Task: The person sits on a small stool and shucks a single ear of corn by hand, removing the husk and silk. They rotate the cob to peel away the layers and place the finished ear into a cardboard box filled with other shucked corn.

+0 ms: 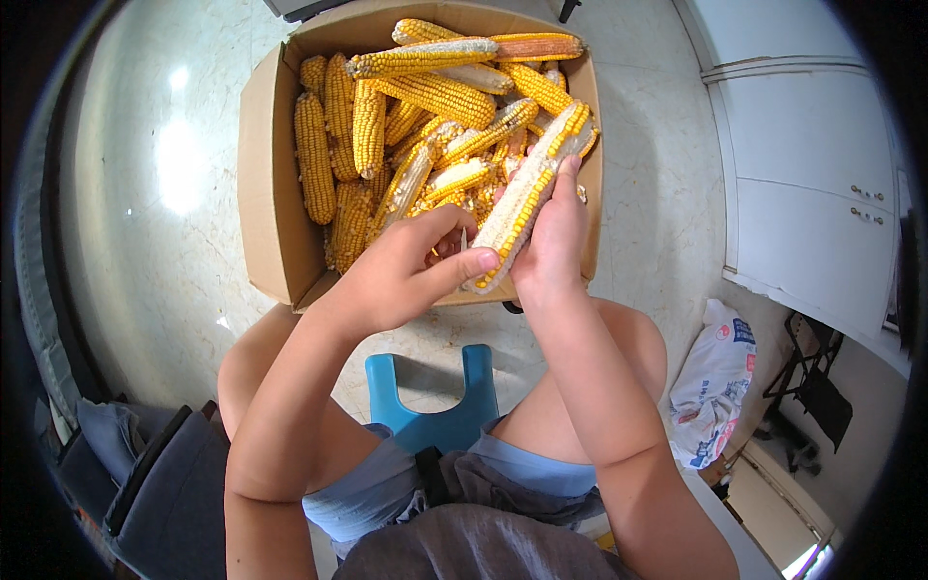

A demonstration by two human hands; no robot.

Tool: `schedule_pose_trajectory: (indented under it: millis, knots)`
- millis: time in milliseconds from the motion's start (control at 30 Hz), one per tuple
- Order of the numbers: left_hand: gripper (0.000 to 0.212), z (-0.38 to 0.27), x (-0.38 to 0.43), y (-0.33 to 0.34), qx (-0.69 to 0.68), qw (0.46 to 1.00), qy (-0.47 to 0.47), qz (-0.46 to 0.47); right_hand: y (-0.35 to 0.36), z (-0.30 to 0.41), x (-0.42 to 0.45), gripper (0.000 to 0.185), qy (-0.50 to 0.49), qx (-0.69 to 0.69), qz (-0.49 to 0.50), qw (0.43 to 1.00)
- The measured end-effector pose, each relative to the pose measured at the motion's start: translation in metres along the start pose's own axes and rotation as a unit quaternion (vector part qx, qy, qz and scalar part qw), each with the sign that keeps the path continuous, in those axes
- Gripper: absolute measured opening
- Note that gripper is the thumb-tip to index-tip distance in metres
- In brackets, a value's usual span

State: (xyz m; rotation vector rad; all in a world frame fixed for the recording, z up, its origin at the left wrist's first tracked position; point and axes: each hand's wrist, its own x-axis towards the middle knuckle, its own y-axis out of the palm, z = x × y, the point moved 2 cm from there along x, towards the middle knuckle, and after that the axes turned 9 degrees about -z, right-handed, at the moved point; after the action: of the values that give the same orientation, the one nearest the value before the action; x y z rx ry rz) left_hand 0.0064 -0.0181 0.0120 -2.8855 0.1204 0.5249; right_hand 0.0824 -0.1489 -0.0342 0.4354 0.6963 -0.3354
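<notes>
A partly stripped corn cob (pixel 523 199) lies slantwise over the cardboard box (pixel 262 181). Bare pale cob runs along its upper face, with rows of yellow kernels still on the edges. My right hand (pixel 554 232) grips it from below and the right side, thumb along the edge. At the cob's lower end, my left hand (pixel 406 264) presses its thumb on the kernels, its other fingers curled beside it. A thin pale pointed thing (pixel 464 239) shows by those fingers; what it is I cannot tell. Under both hands, the box holds many yellow ears of corn (pixel 435 98), some partly stripped, and loose kernels.
Between my knees is a blue plastic stool (pixel 428 428). A white printed sack (pixel 714 384) stands on the floor at right, near a folding chair (pixel 819 384). White cabinets (pixel 805 167) line the right side. Dark upholstered seating (pixel 170 486) is at lower left.
</notes>
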Motion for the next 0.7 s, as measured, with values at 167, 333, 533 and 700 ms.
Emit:
schedule_pose_trajectory:
  millis: [167, 333, 533, 700]
  knots:
    - [0.039, 0.013, 0.007, 0.005, -0.017, 0.997, 0.023, -0.076, 0.002, 0.001, -0.003, 0.044, 0.0, 0.008, 0.005, 1.0]
    - [0.056, 0.008, 0.002, 0.004, 0.078, 0.976, 0.184, -0.09, 0.002, 0.003, -0.004, 0.044, -0.002, 0.02, 0.007, 1.0]
    - [0.05, 0.006, 0.0, 0.007, 0.241, 0.954, 0.177, -0.033, 0.001, -0.004, -0.002, 0.043, 0.01, 0.01, 0.006, 1.0]
    - [0.046, 0.015, 0.002, 0.013, 0.283, 0.936, 0.203, -0.05, 0.0, -0.007, -0.004, 0.043, -0.005, 0.006, -0.033, 0.999]
